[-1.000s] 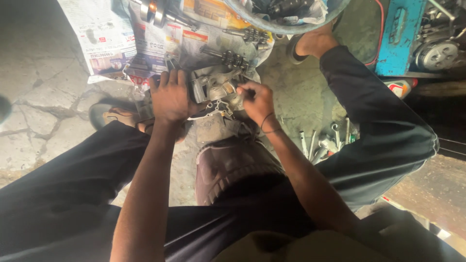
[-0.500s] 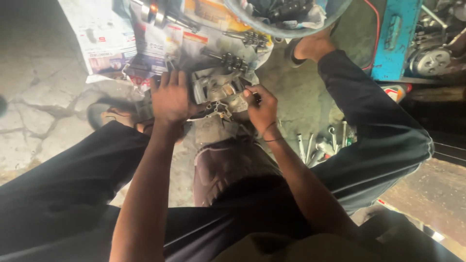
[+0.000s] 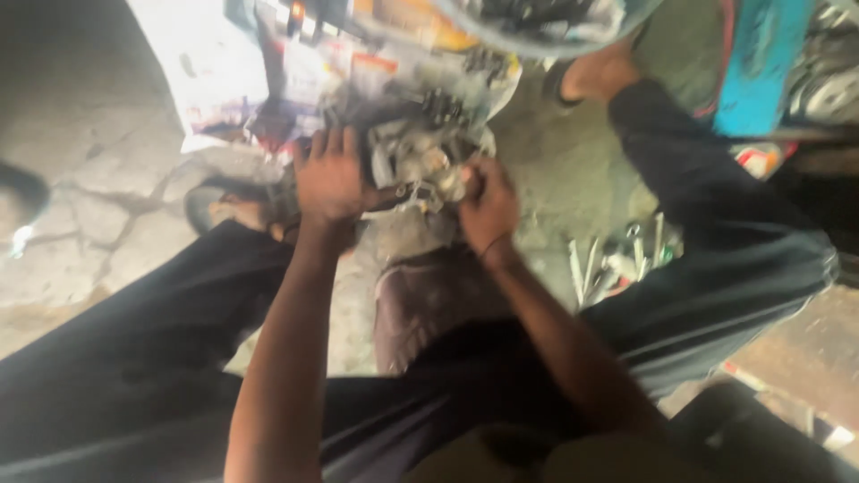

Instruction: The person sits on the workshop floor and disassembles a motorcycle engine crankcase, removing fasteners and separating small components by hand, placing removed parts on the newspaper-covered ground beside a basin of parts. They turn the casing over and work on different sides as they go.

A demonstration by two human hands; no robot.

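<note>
left hand (image 3: 333,179) clamps grey metal engine part (image 3: 413,165) steady at 9 o'clock, right hand (image 3: 488,207) pinched closed on its 3 o'clock side, working it over newspaper (image 3: 224,80)

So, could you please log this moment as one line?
left hand: grips grey metal engine part | right hand: on part | silver wrenches: on floor

The right hand (image 3: 488,207) has slid in tighter against the grey metal engine part (image 3: 416,165), fingers curled on its right side, where a moment ago it sat lower. The left hand (image 3: 333,174) has shifted slightly up its left flank.
</note>
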